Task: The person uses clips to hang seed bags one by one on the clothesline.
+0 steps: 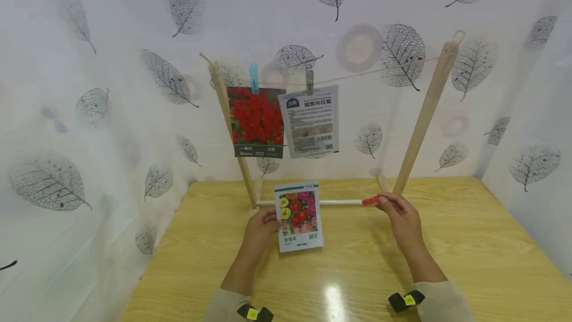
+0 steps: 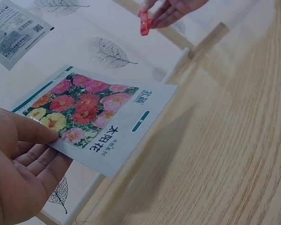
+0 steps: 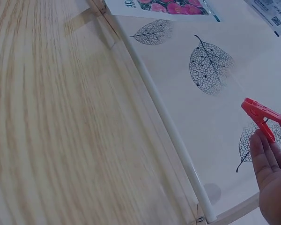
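Seed packet: held upright above the wooden table, just before the rack's white rod.
Left hand: thumb and fingers pinching the packet's left edge.
Right hand: fingertips gripping a red clothespin, raised near the rod.
String: two packets clipped on.

The wooden table lies open across the lower half of the frame, on both sides of the hands. At mid-frame the rack's white rod bars the way low down. Above it, the two slanted posts fence the sides, and the string crosses the top. The two hung packets fill the upper left of that gap; its right part stands free.
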Demonstrator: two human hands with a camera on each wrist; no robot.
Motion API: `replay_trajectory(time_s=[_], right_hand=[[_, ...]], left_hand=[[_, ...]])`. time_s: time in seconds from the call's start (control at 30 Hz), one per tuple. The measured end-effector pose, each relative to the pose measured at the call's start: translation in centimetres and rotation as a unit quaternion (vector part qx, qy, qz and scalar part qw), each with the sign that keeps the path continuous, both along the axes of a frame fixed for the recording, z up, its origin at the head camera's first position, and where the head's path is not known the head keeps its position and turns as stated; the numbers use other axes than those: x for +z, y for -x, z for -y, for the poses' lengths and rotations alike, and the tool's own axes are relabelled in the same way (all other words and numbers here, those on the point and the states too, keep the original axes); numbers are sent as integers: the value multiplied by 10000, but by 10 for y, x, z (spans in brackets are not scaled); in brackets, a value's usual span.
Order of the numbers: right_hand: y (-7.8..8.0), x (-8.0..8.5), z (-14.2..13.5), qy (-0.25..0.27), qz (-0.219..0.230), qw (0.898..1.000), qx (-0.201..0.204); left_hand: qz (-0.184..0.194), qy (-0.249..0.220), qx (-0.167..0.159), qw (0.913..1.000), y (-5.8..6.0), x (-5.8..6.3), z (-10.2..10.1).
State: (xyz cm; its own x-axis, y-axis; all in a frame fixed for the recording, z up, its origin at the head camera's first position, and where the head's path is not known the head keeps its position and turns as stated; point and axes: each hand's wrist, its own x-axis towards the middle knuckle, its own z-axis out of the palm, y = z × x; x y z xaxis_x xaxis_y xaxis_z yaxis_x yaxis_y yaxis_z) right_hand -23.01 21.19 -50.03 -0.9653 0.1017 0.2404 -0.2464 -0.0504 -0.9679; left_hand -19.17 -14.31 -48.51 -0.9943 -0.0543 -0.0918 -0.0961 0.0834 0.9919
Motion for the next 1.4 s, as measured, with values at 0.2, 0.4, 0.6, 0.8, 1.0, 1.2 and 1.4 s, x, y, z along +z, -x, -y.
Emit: replay_trajectory(time_s=[0.2,0.4,0.6,0.8,1.0,1.2,1.4], right_hand=[[0,4,-1,24,-21,9999,-125],[-2,8,-1,213,-179,9994,-229],[-5,14,0,281,-226,9993,-95],[-6,21,5,395,-226,9988,-174],[-7,25,7,566,-355,9976,-154],[-8,32,4,298,-371,9988,-136],[-11,39,-1,-74,-431,9988,-217]], left_hand=[[53,-12,-20,10000,-1,3,-2],[68,2,42,10000,0,4,-2],[-45,-183,-52,9998,-2,4,-1],[-206,-246,-99,9994,-3,6,-2],[-153,-200,62,9997,-2,5,-3],[-225,-277,50,9994,-2,4,-4],[-269,-286,-100,9992,-2,7,-5]])
